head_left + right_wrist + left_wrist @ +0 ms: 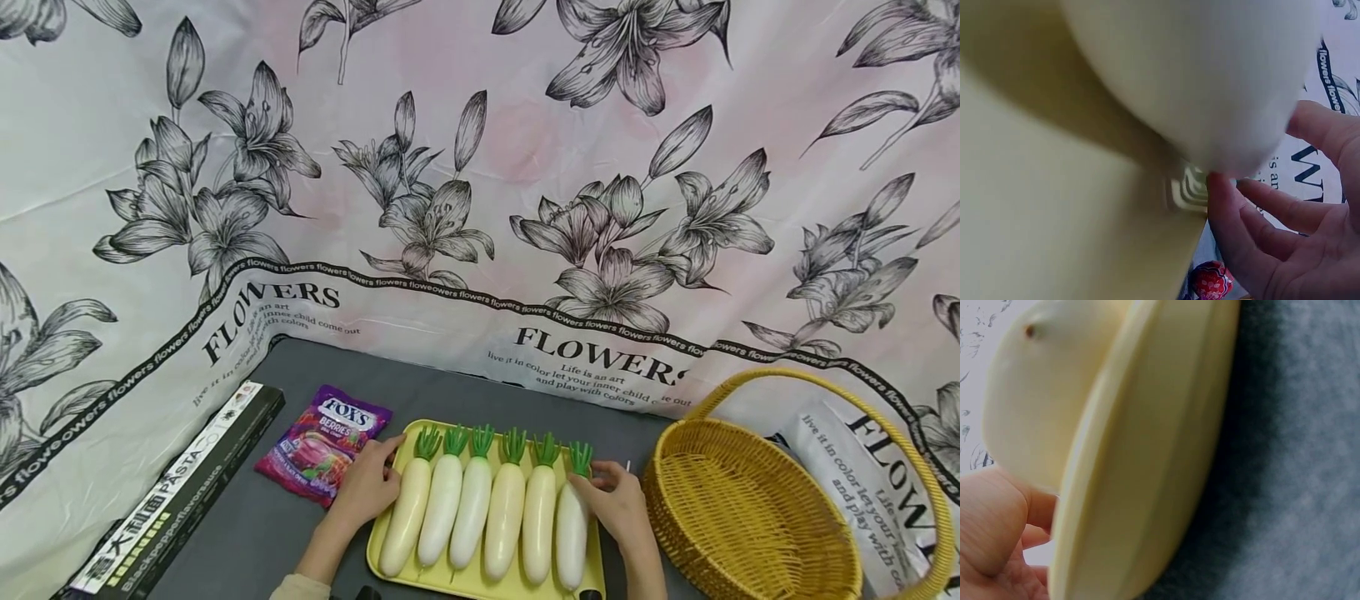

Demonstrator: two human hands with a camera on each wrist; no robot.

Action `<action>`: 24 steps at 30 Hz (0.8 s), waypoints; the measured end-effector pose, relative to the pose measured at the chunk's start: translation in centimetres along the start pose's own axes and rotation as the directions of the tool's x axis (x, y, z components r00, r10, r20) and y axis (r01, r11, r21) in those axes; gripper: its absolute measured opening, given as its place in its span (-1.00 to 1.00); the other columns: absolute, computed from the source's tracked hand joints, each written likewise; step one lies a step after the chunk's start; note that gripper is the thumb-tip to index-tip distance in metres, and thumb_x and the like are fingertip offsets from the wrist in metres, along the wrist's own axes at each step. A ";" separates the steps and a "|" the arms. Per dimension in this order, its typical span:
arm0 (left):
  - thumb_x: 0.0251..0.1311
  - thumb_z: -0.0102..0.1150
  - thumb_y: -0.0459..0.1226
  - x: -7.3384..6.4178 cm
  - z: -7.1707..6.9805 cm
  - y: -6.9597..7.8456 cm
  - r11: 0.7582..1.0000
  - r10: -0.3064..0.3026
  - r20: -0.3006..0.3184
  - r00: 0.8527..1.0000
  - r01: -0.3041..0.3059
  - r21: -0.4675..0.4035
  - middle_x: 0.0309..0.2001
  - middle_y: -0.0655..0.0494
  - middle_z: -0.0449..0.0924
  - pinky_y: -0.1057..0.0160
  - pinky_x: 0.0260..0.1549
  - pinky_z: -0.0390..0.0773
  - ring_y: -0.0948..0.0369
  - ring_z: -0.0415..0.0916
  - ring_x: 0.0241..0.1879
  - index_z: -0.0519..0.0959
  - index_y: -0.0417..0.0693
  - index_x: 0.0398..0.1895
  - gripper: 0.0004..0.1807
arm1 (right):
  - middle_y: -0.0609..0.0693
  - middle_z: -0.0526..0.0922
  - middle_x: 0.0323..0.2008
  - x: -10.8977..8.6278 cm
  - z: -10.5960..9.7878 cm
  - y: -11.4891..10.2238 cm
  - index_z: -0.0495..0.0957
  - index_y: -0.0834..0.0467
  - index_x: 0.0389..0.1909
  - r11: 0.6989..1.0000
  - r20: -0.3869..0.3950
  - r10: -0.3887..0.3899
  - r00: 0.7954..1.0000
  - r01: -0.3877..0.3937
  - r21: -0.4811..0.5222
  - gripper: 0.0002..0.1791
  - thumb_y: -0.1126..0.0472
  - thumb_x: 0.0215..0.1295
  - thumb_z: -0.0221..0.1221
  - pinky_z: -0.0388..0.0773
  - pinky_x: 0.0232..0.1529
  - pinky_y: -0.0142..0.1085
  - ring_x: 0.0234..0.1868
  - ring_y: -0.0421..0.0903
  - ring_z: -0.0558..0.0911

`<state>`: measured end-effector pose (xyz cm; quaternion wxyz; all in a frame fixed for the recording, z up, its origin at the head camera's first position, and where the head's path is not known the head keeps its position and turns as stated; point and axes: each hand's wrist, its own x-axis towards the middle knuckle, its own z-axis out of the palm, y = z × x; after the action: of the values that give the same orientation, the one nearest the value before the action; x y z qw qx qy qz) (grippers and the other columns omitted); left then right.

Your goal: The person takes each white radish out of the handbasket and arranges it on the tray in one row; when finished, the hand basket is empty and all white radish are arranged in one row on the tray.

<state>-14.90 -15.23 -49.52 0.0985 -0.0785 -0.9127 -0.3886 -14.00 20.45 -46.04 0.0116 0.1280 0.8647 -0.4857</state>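
Observation:
Several white radishes with green leafy tops lie side by side on a yellow tray (469, 580). My left hand (367, 487) grips the tray's upper left rim beside the leftmost radish (406, 518); that radish hides part of the thumb in the left wrist view. At the tray's right side, my right hand (618, 500) holds the rightmost radish (572, 533) near its leaves, thumb over its upper end. In the right wrist view, fingertips (1224, 194) meet the radish's narrow end by the tray corner.
A purple berry candy bag (326, 442) lies left of the tray. Farther left is a long black pasta box (180, 492). A yellow wicker basket (750, 508) with a tall handle stands at the right. A red-wrapped lollipop (1211, 280) is beyond the tray's edge. A flower-printed curtain (450, 317) borders the table.

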 end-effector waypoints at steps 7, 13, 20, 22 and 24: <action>-0.02 0.06 -0.52 0.2 -0.1 0.3 1.000 0.015 -0.009 1.000 -0.015 0.001 -0.33 0.01 0.44 0.20 -0.41 0.33 0.17 0.34 -0.37 0.56 -0.27 0.16 -0.45 | 0.22 0.60 -0.21 -0.1 -0.4 -0.5 0.43 0.41 0.18 0.999 0.030 0.012 0.999 -0.014 0.051 -0.37 0.07 0.25 0.30 0.62 -0.36 -0.15 -0.32 -0.05 0.63; -0.03 0.06 -0.52 0.1 -0.1 0.1 1.000 0.013 0.001 1.000 -0.013 -0.004 -0.34 0.01 0.42 0.19 -0.40 0.33 0.16 0.33 -0.36 0.56 -0.29 0.15 -0.45 | 0.22 0.60 -0.20 -0.3 -0.5 -0.4 0.41 0.41 0.23 0.998 0.035 0.032 0.999 -0.034 0.057 -0.40 0.08 0.33 0.23 0.63 -0.35 -0.16 -0.32 -0.05 0.63; -0.01 0.07 -0.51 0.0 -0.1 -0.1 1.000 0.005 0.012 1.000 -0.005 0.012 -0.34 0.04 0.40 0.20 -0.38 0.31 0.16 0.32 -0.35 0.56 -0.29 0.16 -0.46 | 0.23 0.63 -0.21 -0.3 -0.7 -0.1 0.42 0.42 0.21 0.998 0.026 0.017 1.000 -0.019 0.059 -0.42 0.09 0.34 0.22 0.64 -0.29 -0.10 -0.28 0.03 0.66; -0.02 0.08 -0.51 0.0 0.0 0.0 1.000 0.008 0.010 1.000 -0.008 0.012 -0.34 0.04 0.41 0.20 -0.38 0.31 0.16 0.32 -0.35 0.56 -0.29 0.15 -0.46 | 0.24 0.63 -0.20 -0.3 -0.7 -0.1 0.42 0.42 0.21 0.999 0.020 0.010 1.000 -0.011 0.052 -0.42 0.08 0.34 0.22 0.64 -0.28 -0.09 -0.26 0.06 0.66; -0.02 0.08 -0.51 0.0 0.0 0.0 1.000 0.009 0.008 1.000 -0.009 0.010 -0.34 0.03 0.42 0.20 -0.38 0.31 0.16 0.32 -0.35 0.56 -0.29 0.15 -0.46 | 0.25 0.63 -0.19 -0.4 -0.8 -0.1 0.42 0.42 0.21 0.999 0.013 0.002 1.000 -0.003 0.044 -0.41 0.08 0.34 0.22 0.64 -0.28 -0.09 -0.24 0.07 0.66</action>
<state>-14.89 -15.22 -49.46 0.0968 -0.0835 -0.9148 -0.3831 -13.58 21.00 -45.52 0.0150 0.1262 0.8535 -0.5054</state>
